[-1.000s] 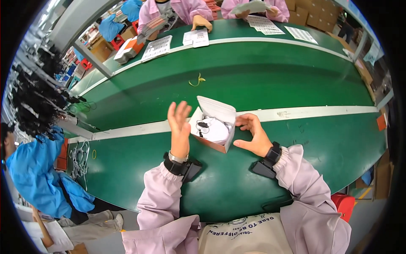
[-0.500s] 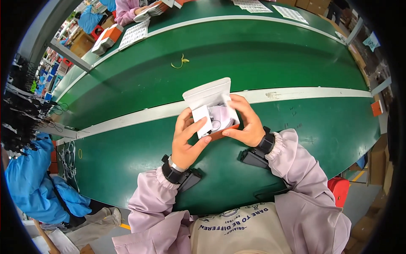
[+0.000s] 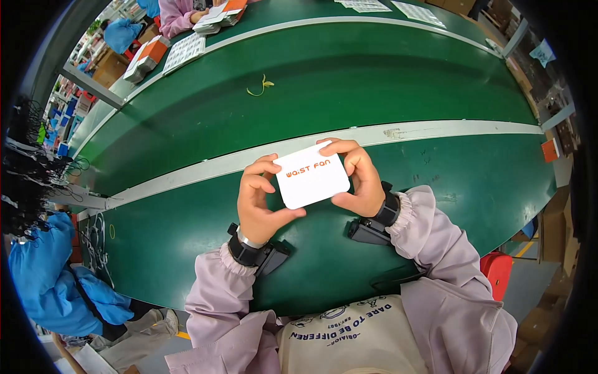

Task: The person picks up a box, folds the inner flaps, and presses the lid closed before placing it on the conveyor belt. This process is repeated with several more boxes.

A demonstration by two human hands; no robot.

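Note:
A small white box (image 3: 313,187) with orange lettering on its lid is held above the green worktable between my two hands. Its lid lies closed over the top, so the contents are hidden. My left hand (image 3: 256,198) grips the left side, fingertips at the far left corner and thumb along the near edge. On the other side my right hand (image 3: 362,177) has its fingers bent over the far right corner and its thumb by the near right corner. Each wrist wears a black strap with a black device (image 3: 272,257) attached.
A green conveyor belt (image 3: 398,81) with pale metal rails runs beyond the worktable (image 3: 436,230), with a yellow-green peel-like scrap (image 3: 261,85) on it. Across it, a person's hands (image 3: 199,15) handle flat cartons. Black cables (image 3: 28,168) hang at left beside a person in blue (image 3: 47,274).
The box's raised lid has come down and now covers the parts seen inside before. Both hands have shifted slightly, the left one's fingers moving to the box's outer edge.

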